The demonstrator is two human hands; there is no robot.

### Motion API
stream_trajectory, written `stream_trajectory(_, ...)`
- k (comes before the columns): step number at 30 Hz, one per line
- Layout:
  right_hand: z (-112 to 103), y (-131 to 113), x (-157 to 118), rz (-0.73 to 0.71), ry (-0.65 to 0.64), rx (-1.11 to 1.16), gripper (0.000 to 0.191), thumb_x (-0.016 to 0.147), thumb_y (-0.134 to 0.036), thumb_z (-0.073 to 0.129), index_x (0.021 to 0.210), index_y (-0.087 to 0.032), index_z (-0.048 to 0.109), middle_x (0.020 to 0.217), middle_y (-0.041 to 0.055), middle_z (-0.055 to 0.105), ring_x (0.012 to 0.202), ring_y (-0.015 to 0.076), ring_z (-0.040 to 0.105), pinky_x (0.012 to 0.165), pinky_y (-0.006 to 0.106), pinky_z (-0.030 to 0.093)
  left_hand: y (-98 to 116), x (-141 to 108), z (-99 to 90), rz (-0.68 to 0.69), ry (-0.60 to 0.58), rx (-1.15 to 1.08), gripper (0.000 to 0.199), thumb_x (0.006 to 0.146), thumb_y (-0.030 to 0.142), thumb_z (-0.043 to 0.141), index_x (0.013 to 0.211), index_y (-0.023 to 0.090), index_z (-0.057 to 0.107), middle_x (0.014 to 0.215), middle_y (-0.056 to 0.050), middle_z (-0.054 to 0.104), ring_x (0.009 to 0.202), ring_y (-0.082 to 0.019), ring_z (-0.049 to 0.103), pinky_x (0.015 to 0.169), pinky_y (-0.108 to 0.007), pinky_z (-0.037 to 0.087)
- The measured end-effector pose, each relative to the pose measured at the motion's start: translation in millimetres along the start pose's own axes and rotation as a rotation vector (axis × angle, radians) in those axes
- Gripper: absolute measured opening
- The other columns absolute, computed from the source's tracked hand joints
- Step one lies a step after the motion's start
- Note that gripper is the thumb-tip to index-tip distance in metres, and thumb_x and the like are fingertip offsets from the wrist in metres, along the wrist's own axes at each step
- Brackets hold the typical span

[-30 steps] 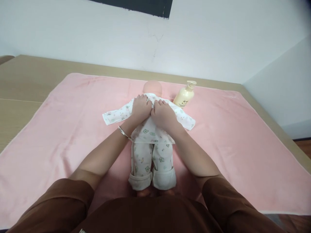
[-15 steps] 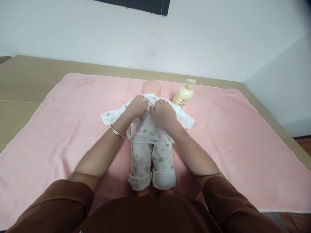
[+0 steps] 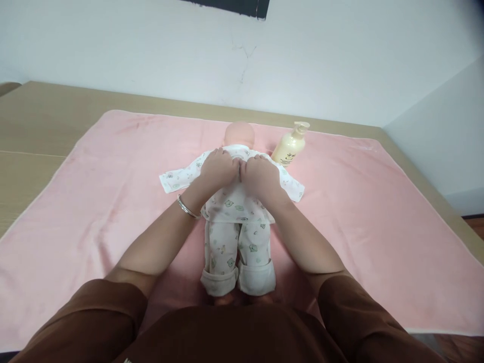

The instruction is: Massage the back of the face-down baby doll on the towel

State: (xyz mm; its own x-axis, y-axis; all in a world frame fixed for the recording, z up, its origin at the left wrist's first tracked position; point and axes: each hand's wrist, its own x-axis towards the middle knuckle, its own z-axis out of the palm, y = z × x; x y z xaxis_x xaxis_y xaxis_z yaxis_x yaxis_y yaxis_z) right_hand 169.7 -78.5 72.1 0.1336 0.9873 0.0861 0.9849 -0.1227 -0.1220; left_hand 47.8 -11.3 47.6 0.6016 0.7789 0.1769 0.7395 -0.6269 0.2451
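Illegible lettering (image 3: 289, 157) is marking the bottle (image 3: 293, 145) at two o'clock from the right hand (image 3: 263, 173), which, like the left hand (image 3: 220, 168), curled almost closed, is pinching the shirt (image 3: 238, 210) of the doll (image 3: 239, 134) ahead at twelve o'clock.

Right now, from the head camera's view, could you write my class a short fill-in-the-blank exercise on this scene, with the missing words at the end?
1. The doll lies on a blanket whose colour is ____.
2. Of the doll's shirt and trousers, the left hand and the right hand are both on the ____.
3. A silvery bracelet circles the person's ____ wrist.
4. As the person sees it, the pump bottle is to the ____ of the doll's head.

Missing words: pink; shirt; left; right.
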Motion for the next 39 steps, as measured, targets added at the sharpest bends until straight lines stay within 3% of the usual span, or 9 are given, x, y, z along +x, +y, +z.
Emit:
stream_trajectory(4, -5.6, -3.1, -6.7, -0.03, -0.056, -0.032, 0.052, 0.106, -0.033, 0.029, 0.102, -0.007, 0.074, 0.103, 0.0238, 0.072, 0.107, 0.0355, 0.068, 0.088, 0.044, 0.056, -7.6, 10.7, 18.6, -0.102, 0.118, -0.094, 0.03, 0.097, 0.025, 0.04, 0.102, 0.013, 0.067, 0.106, -0.019, 0.068, 0.111, -0.033, 0.06, 0.104, -0.048, 0.045)
stream_trajectory(9, 15.1, 11.2, 8.6, -0.153, 0.009, -0.028, 0.056, 0.105, -0.027, 0.024, 0.131, 0.009, 0.059, 0.137, 0.0324, 0.059, 0.138, 0.0384, 0.05, 0.119, 0.05, 0.037, 3.2, 12.1, 28.1, -0.237, 0.213, -0.11, 0.035, 0.099, 0.028, 0.036, 0.109, 0.01, 0.064, 0.115, -0.021, 0.067, 0.115, -0.033, 0.059, 0.108, -0.048, 0.042)
stream_trajectory(15, 25.8, 22.3, 18.2, -0.183, -0.012, 0.052, 0.063, 0.105, -0.031, 0.023, 0.146, 0.012, 0.042, 0.154, 0.0336, 0.044, 0.15, 0.0389, 0.037, 0.122, 0.053, 0.031, 11.7, 6.5, 13.9, -0.215, 0.128, -0.056, 0.036, 0.101, 0.024, 0.033, 0.109, 0.006, 0.064, 0.116, -0.025, 0.067, 0.116, -0.036, 0.059, 0.107, -0.048, 0.042)
stream_trajectory(20, 25.3, 29.4, 31.2, -0.134, -0.003, 0.229, 0.05, 0.105, -0.036, 0.029, 0.132, -0.006, 0.058, 0.15, 0.0229, 0.053, 0.142, 0.0347, 0.047, 0.12, 0.054, 0.033, 24.8, -5.9, 2.7, -0.05, 0.113, -0.019, 0.029, 0.094, 0.01, 0.037, 0.094, 0.013, 0.066, 0.105, -0.018, 0.068, 0.107, -0.031, 0.061, 0.1, -0.045, 0.046)
stream_trajectory(25, 23.3, 19.0, 24.8, -0.049, 0.032, 0.228, 0.048, 0.106, -0.036, 0.029, 0.132, -0.005, 0.056, 0.152, 0.0222, 0.052, 0.145, 0.0342, 0.043, 0.124, 0.052, 0.026, 18.9, -3.3, 2.9, 0.007, 0.097, -0.043, 0.025, 0.089, 0.008, 0.041, 0.085, 0.015, 0.065, 0.097, -0.017, 0.068, 0.107, -0.031, 0.061, 0.101, -0.045, 0.047)
stream_trajectory(31, -3.2, -1.9, -7.4, -0.193, -0.049, 0.179, 0.033, 0.101, -0.021, 0.032, 0.111, -0.011, 0.062, 0.125, 0.0214, 0.066, 0.123, 0.0332, 0.058, 0.104, 0.045, 0.047, -2.2, 12.7, 4.9, -0.273, 0.11, -0.213, 0.024, 0.093, 0.018, 0.039, 0.083, 0.018, 0.061, 0.081, -0.011, 0.066, 0.074, -0.023, 0.06, 0.074, -0.038, 0.05)
stream_trajectory(35, -0.7, 9.7, 7.5, -0.137, -0.057, 0.244, 0.031, 0.101, -0.018, 0.03, 0.101, -0.016, 0.06, 0.113, 0.0166, 0.069, 0.109, 0.0296, 0.064, 0.097, 0.043, 0.049, 12.2, 2.7, 5.8, -0.083, 0.14, -0.015, 0.027, 0.092, 0.012, 0.038, 0.083, 0.015, 0.063, 0.091, -0.016, 0.068, 0.094, -0.029, 0.063, 0.088, -0.042, 0.048)
stream_trajectory(37, 7.6, 16.9, 20.6, -0.122, -0.016, 0.281, 0.031, 0.101, -0.018, 0.03, 0.105, -0.015, 0.06, 0.119, 0.0176, 0.068, 0.113, 0.0294, 0.062, 0.1, 0.044, 0.048, 21.5, -4.4, 6.6, 0.032, 0.133, 0.079, 0.028, 0.092, 0.009, 0.039, 0.082, 0.013, 0.064, 0.093, -0.017, 0.067, 0.102, -0.031, 0.061, 0.096, -0.045, 0.046)
stream_trajectory(39, 15.5, 19.9, 28.5, -0.115, 0.028, 0.265, 0.033, 0.101, -0.018, 0.029, 0.11, -0.012, 0.059, 0.125, 0.0205, 0.065, 0.12, 0.0309, 0.059, 0.105, 0.046, 0.045, 26.2, -8.2, 7.3, 0.044, 0.137, 0.098, 0.028, 0.091, 0.007, 0.04, 0.082, 0.013, 0.065, 0.091, -0.017, 0.067, 0.102, -0.031, 0.061, 0.097, -0.045, 0.046)
